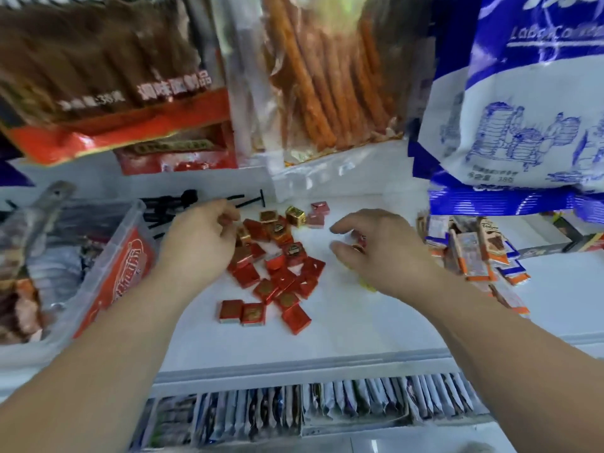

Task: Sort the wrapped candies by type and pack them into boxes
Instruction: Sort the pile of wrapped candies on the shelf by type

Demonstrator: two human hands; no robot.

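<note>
The red candies point(277, 276) are lying in a loose heap on the middle of the white bench point(327, 335). They are small flat squares in shiny red foil, some showing a gold oval stamp on top, and three are sitting apart at the near edge of the heap. A gold-wrapped cube point(295, 216) and two pale pink squares point(318, 212) are sitting at the far side. The left grip point(202, 237) is hovering over the heap's far left corner with its fingers curled under, and I cannot tell whether it is holding anything. The right grip point(382, 250) is hanging just right of the heap, its fingers curling round a red-and-gold piece point(360, 240) tucked under the palm. A clear tub point(108, 256) of packets is standing to the left, and orange-and-white bars point(474, 253) are piling up on the right. Snack bags point(320, 76) are hanging above, and rows of sachets point(327, 403) are standing below the bench edge.
</note>
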